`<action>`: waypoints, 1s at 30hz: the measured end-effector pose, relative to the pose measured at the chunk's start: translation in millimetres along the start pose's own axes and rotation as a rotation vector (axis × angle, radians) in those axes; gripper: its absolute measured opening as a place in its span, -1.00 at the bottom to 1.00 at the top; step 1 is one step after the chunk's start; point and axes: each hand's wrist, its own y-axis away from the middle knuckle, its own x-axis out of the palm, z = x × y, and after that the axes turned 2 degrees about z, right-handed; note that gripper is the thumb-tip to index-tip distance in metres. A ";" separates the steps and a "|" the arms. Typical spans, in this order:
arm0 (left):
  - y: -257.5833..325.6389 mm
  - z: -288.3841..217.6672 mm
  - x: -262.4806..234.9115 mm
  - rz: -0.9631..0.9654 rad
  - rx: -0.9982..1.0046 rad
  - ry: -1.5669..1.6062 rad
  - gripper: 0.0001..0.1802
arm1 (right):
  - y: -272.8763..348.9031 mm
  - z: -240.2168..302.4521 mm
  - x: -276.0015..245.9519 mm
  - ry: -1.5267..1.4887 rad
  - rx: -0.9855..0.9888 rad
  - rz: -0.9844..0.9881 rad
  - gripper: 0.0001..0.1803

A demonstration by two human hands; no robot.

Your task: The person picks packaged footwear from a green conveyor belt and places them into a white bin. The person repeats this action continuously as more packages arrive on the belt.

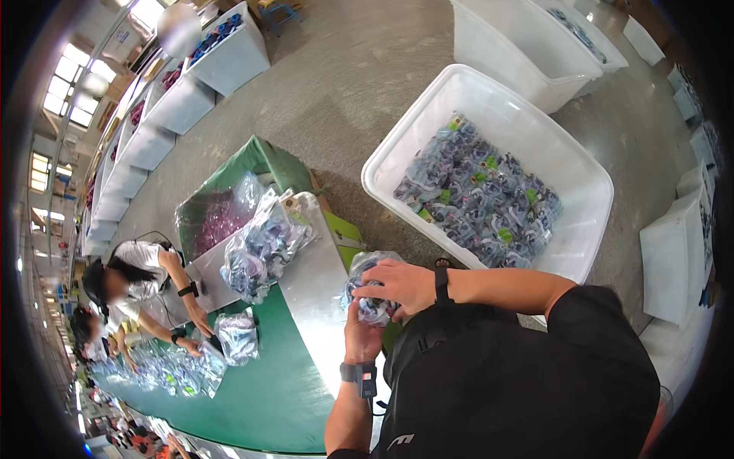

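Note:
In front of my body, at the end of a metal tabletop (310, 306), I hold a clear plastic bag (372, 262) packed with grey-blue pieces whose kind I cannot make out. My right hand (403, 285) lies over its top, fingers bent round it. From below, my left hand (362, 335) grips the near side; part of its fingers is hidden. More filled clear bags (267, 241) are heaped on the tabletop to the left. To the right, a large white bin (591, 191) holds many similar bags (489, 191), some with green labels.
A green conveyor belt (283, 382) carries more bags at the left, where co-workers (145, 283) reach over it. A green-lined container (264, 157) with plastic scraps stands beyond the heap. Other white bins (520, 57) line the floor ahead and at right.

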 end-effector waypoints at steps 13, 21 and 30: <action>-29.6 30.6 -7.6 -0.232 0.209 -0.929 -0.48 | 200.9 -107.0 -71.0 0.330 0.550 -0.100 -0.43; 59.4 57.4 -161.2 -0.724 0.036 -0.740 -0.48 | 273.2 -167.2 -98.3 0.429 0.935 0.252 -0.42; 81.7 84.3 -178.1 -0.728 0.086 -0.624 -0.42 | 171.8 -218.6 -95.4 0.475 0.674 0.107 -0.36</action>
